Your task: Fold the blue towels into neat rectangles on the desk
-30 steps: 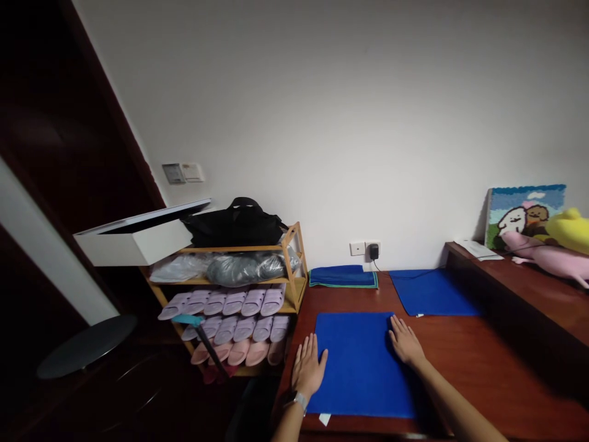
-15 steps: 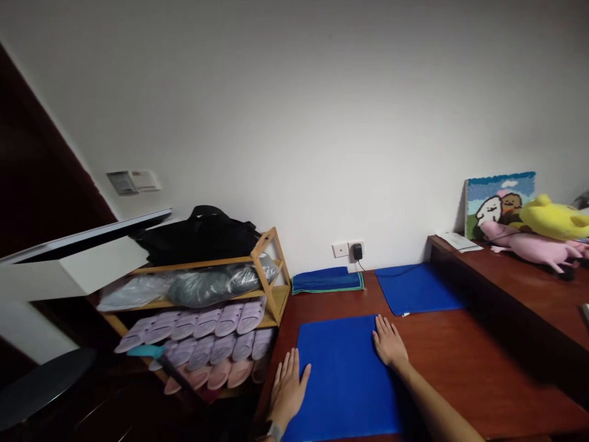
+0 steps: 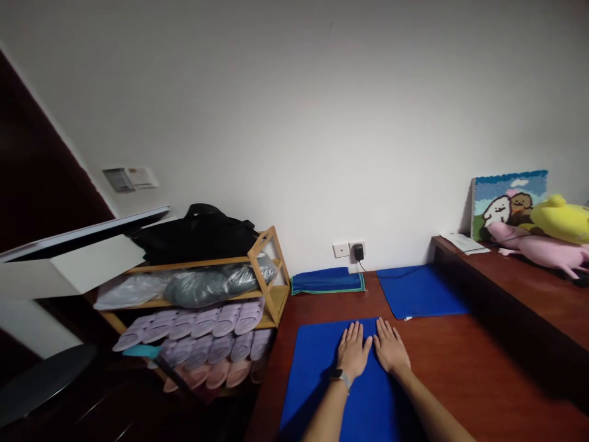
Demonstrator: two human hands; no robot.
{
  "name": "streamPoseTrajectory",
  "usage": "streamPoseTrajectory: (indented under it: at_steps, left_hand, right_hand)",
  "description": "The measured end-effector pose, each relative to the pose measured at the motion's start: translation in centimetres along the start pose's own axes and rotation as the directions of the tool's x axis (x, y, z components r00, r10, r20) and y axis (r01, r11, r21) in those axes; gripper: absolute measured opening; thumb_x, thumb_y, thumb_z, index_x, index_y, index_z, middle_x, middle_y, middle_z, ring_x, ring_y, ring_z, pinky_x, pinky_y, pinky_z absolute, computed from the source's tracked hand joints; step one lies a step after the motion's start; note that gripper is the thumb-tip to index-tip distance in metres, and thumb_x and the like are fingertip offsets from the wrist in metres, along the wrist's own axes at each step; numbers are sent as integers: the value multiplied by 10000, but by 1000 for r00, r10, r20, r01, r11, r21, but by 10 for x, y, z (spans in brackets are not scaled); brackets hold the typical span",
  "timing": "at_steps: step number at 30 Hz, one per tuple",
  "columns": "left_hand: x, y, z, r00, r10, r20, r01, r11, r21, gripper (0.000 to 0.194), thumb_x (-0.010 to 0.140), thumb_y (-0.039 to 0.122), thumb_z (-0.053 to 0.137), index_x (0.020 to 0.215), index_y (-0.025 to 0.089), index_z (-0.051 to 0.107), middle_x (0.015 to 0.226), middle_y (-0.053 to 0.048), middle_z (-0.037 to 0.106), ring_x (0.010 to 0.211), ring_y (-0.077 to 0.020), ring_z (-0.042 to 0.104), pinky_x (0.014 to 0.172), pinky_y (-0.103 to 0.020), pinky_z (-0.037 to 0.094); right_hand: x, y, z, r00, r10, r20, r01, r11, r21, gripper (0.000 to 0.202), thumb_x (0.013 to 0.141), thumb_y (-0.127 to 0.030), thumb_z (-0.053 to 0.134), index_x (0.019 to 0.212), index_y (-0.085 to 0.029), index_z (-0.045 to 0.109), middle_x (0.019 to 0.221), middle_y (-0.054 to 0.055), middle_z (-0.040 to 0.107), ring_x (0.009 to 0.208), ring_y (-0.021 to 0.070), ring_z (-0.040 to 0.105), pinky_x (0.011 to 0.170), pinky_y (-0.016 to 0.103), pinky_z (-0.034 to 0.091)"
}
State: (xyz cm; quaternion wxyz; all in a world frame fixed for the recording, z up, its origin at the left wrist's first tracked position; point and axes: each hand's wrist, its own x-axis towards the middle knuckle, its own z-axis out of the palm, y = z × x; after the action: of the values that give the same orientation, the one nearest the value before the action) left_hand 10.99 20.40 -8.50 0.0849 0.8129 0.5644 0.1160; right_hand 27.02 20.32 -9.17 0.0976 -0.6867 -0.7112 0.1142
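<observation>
A blue cloth (image 3: 315,356) lies spread flat on the reddish-brown wooden table (image 3: 478,368). My left hand (image 3: 353,351) rests palm down on the cloth near its far right part, fingers stretched out and a watch on the wrist. Close beside it, my right hand (image 3: 391,348) lies flat over the cloth's right edge, fingers extended. Neither hand grips anything. Behind them, against the wall, are a folded blue cloth with green edging (image 3: 327,280) and another flat blue cloth (image 3: 421,291) with a small white tag.
To the left stands a wooden rack (image 3: 271,276) with rows of slippers (image 3: 225,320) and a black bag (image 3: 197,236) on top. A black plug (image 3: 358,252) sits in the wall socket. At right, a raised ledge holds plush toys (image 3: 547,245) and a picture (image 3: 510,202).
My left hand has moved right and away from me, from the cloth's left edge to beside my right hand. The right hand has stayed nearly in place.
</observation>
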Motion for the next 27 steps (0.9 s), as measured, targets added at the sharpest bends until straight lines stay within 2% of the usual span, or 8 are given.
streamPoseTrajectory:
  at_steps: [3,8,11,14,19,22,24,27]
  left_hand:
    - [-2,-21,0,999,-32,3,32,999,3,735,1072,573,77,1657,191,304,1718,-65,320,1604,-235,244,1322,-468,201]
    - [-31,-99,-33,976,-217,-26,219,969,110,757,1065,609,127,1651,172,325,1720,-90,307,1604,-249,243,1316,-468,207]
    - [-48,-140,-51,958,-286,-40,288,948,137,748,1071,580,143,1651,140,316,1718,-124,304,1600,-263,256,1304,-480,228]
    - [-55,-160,-56,950,-309,-42,311,940,138,751,1072,575,142,1653,126,301,1725,-129,283,1600,-256,257,1299,-459,238]
    - [-54,-161,-59,948,-317,-34,319,938,140,750,1068,574,151,1643,127,332,1717,-129,304,1597,-261,267,1304,-464,220]
    - [-50,-150,-63,951,-305,-43,308,940,147,757,1068,570,159,1634,104,348,1713,-143,311,1603,-267,249,1315,-485,184]
    - [-46,-131,-61,961,-269,-63,276,950,145,767,1069,577,147,1636,97,338,1725,-135,280,1614,-257,213,1324,-474,155]
    - [-32,-80,-46,989,-128,-76,135,986,99,764,1071,596,119,1647,139,327,1732,-95,284,1614,-233,216,1329,-453,161]
  right_hand:
    - [-1,-1,-1,1000,9,15,-8,1000,-18,706,1033,-391,139,1659,-78,222,1737,62,220,1618,220,166,1313,417,131]
    - [-4,-2,-4,999,19,26,-19,999,-27,724,1034,-423,110,1663,-74,189,1745,45,194,1622,212,142,1315,403,108]
    - [-4,0,-2,999,25,29,-24,1000,-17,727,1033,-432,118,1664,-80,198,1746,53,192,1622,210,146,1312,404,108]
    - [-3,1,1,1000,23,20,-23,1000,-10,727,1031,-441,130,1666,-96,208,1744,58,201,1620,212,158,1308,415,114]
    - [-3,1,0,999,25,20,-25,999,-25,724,1031,-433,131,1664,-90,209,1745,61,212,1620,210,160,1309,404,114]
    - [-3,1,0,999,26,21,-25,999,-38,718,1034,-425,130,1664,-87,201,1746,59,204,1621,214,155,1310,408,109]
    - [-2,1,1,1000,23,21,-22,999,-44,716,1037,-425,125,1664,-88,194,1747,54,201,1622,214,151,1311,405,103]
    - [-1,1,2,1000,21,13,-20,999,-36,708,1040,-413,132,1664,-85,199,1744,60,209,1621,214,154,1311,402,103]
